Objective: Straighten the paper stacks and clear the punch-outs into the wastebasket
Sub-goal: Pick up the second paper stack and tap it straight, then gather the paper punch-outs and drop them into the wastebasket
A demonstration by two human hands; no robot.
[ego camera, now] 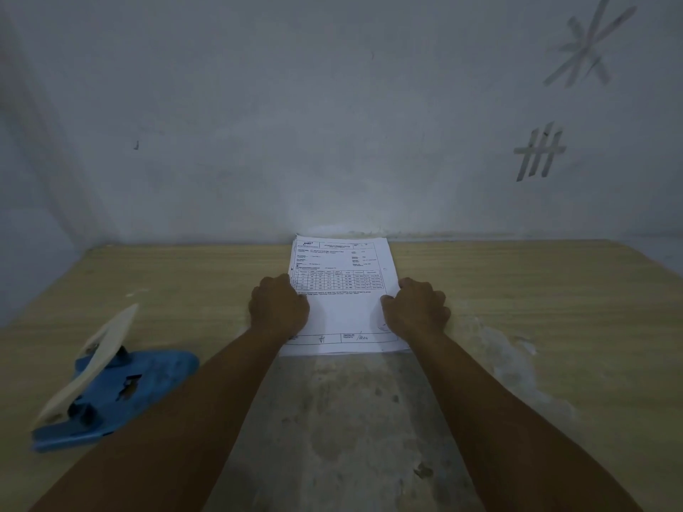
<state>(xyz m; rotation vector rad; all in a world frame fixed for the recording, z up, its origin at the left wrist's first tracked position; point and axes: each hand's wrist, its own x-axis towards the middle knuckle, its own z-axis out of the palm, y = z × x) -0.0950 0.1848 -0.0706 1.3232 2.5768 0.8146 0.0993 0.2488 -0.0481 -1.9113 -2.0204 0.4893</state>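
A stack of printed paper [342, 297] lies on the wooden bench [517, 290], its far edge close against the grey wall [332, 123]. The top sheet carries a table of figures in its upper half and signatures along its bottom edge. The sheets beneath show slightly at the upper left corner, so the stack is not quite square.

The left hand [279, 306] rests on the left edge of the stack, fingers curled under into a loose fist, knuckles up. The right hand [415, 308] sits on the right edge in the same way, with the thumb lying on the top sheet. Each grip is closed against the paper's side; whether the fingers pinch the sheets or only press on them cannot be told.

To the left, well apart from the stack, a blue hole punch [114, 393] with a cream lever stands near the bench's front edge. The bench surface is worn grey in the middle.
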